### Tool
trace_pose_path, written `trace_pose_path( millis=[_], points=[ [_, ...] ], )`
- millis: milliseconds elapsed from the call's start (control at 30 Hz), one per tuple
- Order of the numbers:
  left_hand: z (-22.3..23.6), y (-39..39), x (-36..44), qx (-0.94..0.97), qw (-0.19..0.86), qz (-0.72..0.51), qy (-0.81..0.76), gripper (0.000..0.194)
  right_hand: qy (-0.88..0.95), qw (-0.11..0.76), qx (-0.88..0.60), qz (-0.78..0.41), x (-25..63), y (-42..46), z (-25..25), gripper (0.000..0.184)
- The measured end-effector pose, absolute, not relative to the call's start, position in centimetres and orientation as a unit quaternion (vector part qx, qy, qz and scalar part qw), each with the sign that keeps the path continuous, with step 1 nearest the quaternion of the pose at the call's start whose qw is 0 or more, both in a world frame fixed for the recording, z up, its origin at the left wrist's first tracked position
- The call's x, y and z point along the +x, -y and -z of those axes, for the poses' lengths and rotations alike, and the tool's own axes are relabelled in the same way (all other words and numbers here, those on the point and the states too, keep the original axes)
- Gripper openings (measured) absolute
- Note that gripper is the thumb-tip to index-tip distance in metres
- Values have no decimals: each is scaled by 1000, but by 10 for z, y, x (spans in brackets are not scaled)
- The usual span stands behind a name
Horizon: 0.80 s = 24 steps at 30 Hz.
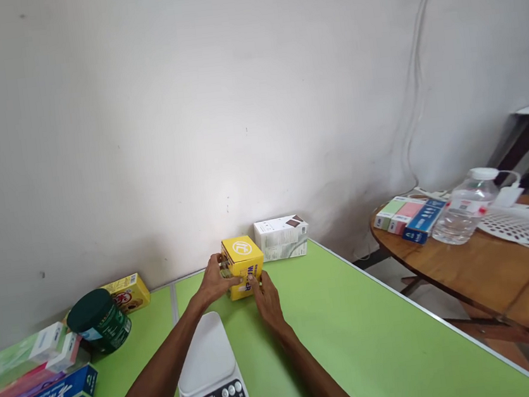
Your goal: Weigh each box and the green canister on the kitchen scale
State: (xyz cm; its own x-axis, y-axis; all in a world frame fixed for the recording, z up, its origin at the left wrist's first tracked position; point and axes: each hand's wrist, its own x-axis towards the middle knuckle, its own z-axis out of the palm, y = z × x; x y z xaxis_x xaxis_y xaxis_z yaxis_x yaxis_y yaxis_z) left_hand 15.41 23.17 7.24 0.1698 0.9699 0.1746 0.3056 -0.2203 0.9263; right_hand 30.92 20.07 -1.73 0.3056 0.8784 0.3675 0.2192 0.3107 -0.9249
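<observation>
A: White scale [209, 358] is sitting right up front on the green table [356, 334]. What are the hands doing past it?

B: Left hand [214, 282] is gripping the left side of a yellow box [248, 265], right hand [267, 297] is holding the right side, and both thumbs are resting on its front.

A: Where's it sitting?

B: It's staying beyond the scale, toward the wall [188, 118]. Can't tell if it's touching the tabletop. A white box [281, 238] is lying just behind, to its right.
</observation>
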Motion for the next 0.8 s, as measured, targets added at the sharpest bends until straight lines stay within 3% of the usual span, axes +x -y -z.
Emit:
trace_pose_path(
  millis=[400, 600, 800],
  points=[
    [-142, -113, 67, 712, 245, -403, -520, 82, 685, 570, -409, -198, 268, -119, -71, 27],
    [-116, -72, 26, 680, 271, -415, -540, 77, 717, 540, -381, -221, 233, -90, -53, 22],
    [-90, -66, 21, 676, 282, -413, -541, 86, 714, 525, -394, -243, 228, -77, -33, 23]
  ],
)
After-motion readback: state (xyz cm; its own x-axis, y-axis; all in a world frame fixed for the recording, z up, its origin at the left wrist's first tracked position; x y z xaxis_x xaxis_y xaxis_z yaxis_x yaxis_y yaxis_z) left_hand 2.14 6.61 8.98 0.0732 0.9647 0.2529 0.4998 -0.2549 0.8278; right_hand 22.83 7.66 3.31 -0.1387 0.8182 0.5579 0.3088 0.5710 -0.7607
